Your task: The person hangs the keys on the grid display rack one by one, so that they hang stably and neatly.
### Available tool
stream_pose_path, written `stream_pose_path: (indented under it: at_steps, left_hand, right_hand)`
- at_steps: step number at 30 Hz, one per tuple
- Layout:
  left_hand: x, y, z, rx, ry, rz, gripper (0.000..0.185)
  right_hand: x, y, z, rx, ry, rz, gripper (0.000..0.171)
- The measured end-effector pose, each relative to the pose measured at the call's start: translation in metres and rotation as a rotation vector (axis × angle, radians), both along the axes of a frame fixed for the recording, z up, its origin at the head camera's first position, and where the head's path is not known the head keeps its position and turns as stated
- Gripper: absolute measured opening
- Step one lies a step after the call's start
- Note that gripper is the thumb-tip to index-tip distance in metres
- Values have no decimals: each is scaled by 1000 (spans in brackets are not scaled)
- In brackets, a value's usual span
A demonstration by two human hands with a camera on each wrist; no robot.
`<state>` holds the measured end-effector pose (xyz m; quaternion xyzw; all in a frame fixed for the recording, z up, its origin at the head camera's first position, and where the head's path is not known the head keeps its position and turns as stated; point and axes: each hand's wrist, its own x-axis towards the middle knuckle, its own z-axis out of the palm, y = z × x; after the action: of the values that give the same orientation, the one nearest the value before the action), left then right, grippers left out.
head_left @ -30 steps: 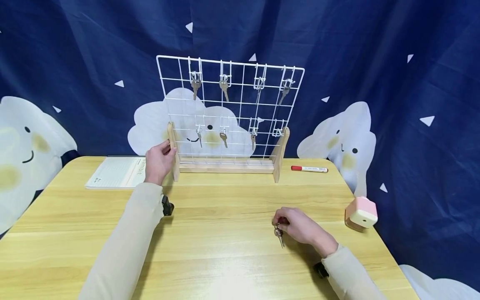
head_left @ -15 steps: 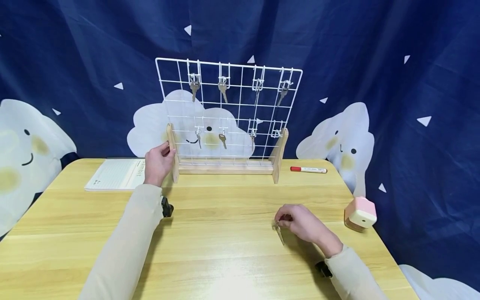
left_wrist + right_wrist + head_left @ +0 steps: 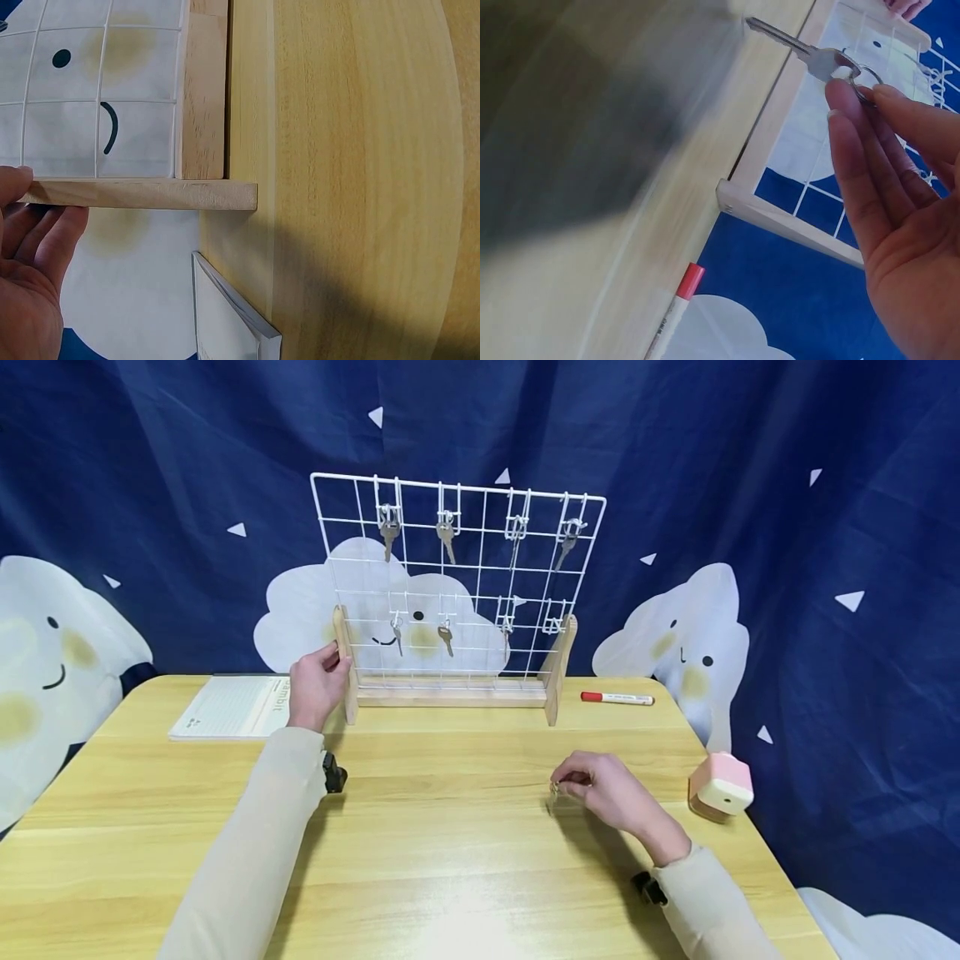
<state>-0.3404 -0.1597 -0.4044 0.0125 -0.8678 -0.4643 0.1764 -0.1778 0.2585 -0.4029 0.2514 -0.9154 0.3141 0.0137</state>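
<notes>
My right hand (image 3: 615, 793) pinches a metal ring between thumb and fingertips, and a silver key (image 3: 821, 61) hangs from it over the table. At the back, a white wire grid rack (image 3: 483, 560) stands in a wooden base. My left hand (image 3: 318, 685) grips its left wooden post (image 3: 150, 195), thumb on one side and fingers on the other. Keys on rings hang from hooks on the grid in two rows, among them one key at top left (image 3: 389, 533) and one in the lower row (image 3: 446, 639). The lower right hook (image 3: 553, 625) is bare.
A notepad (image 3: 232, 706) lies beside my left hand. To the right of the rack lies a red-capped marker (image 3: 617, 698). A pink and cream pencil sharpener (image 3: 722, 787) stands near the table's right edge. A dark blue curtain (image 3: 675, 443) hangs behind the table (image 3: 420, 852).
My right hand has lifted the key and moved it slightly away from me, toward the rack. The left hand stays on the post.
</notes>
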Motion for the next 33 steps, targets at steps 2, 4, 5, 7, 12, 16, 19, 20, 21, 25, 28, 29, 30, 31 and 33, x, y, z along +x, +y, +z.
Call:
stream_pose_path:
  at_steps: [2,4,5,7,12,16,19,20,21,25,28,29,30,31,33]
  left_hand:
    - [0,0,1,0,0,-1,44]
    - [0,0,1,-3,-3,-1,44]
    - [1,0,2,-4,-3,-1,44]
    - [1,0,2,-4,-1,-2,44]
    - [1,0,1,-6,3,2,44]
    - [1,-1,0,-8,-2,2,44]
    - [0,0,1,-6,-3,0,44]
    - [0,0,1,-6,-3,0,44]
    - [0,0,1,-6,-3,-1,44]
    - [-1,1,2,-8,-1,-1,44]
    - [0,1,2,-4,0,-4,44]
    - [0,1,2,-5,-1,-4,44]
    - [0,1,2,-5,-4,-4,44]
    - [1,0,2,-3,-6,-4,44]
    - [1,0,2,-3,-8,-3,44]
  right_hand:
    - [-2,0,1,-19,14,-2,11]
    - [-3,0,2,-41,28,-5,11]
    - [-4,0,2,-48,37,-9,12]
    - [-6,-1,4,-59,49,-24,12]
    - [-13,-3,10,-82,81,-55,13]
    - [-20,-6,17,-109,116,-74,13]
    - [-26,-7,26,-123,143,-97,13]
    - [-28,-8,29,-128,152,-103,13]
    - [-30,-8,32,-131,161,-108,13]
    - [-39,-10,44,-155,207,-120,13]
    - [-47,-11,49,-179,234,-126,11]
    - [-49,-11,50,-181,238,-131,11]
    - [-51,-11,52,-183,241,-135,11]
    - [-52,-11,53,-184,248,-139,11]
    - [-56,-11,54,-179,259,-149,11]
